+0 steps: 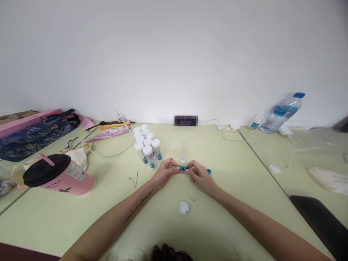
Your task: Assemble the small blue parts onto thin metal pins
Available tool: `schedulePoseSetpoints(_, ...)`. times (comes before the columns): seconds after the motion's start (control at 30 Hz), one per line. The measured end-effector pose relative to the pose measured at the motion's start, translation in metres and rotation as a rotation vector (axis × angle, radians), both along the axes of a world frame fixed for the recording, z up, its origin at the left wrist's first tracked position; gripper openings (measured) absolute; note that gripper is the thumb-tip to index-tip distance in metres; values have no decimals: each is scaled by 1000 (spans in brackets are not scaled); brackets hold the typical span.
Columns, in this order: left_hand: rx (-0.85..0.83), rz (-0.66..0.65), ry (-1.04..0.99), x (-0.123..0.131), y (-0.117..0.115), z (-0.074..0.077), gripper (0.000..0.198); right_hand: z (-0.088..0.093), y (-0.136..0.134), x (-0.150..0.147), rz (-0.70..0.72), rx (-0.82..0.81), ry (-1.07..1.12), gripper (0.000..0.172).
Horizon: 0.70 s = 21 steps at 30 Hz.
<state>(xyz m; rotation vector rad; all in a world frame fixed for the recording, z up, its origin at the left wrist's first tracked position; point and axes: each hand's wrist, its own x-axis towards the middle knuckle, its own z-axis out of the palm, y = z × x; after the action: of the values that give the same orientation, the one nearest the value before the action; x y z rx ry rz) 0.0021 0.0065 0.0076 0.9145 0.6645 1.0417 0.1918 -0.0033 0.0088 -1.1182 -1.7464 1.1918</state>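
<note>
Both my hands meet over the pale green table (231,188). My left hand (164,172) is closed in a pinch on thin metal tweezers (168,164), their tips at a small blue bead (182,168). My right hand (199,175) is closed, its fingertips pinching the same blue bead from the right. Another blue bead (209,171) lies just behind my right hand. An open clear vial (184,152) stands just beyond the hands. Its white cap (183,207) lies on the table near me, beside a thin metal pin (190,196).
A cluster of several white-capped vials (146,145) stands left of the hands. A bent wire (135,178) lies further left. A pink lidded cup (58,176) lies at left, bags (32,134) behind it. A water bottle (282,112) and white cables (258,146) are at right.
</note>
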Motion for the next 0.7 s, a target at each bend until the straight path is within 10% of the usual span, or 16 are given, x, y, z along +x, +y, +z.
schedulePoseSetpoints(0.7, 0, 13, -3, -1, 2, -6, 18, -1, 0, -1, -33, -16, 45, 24)
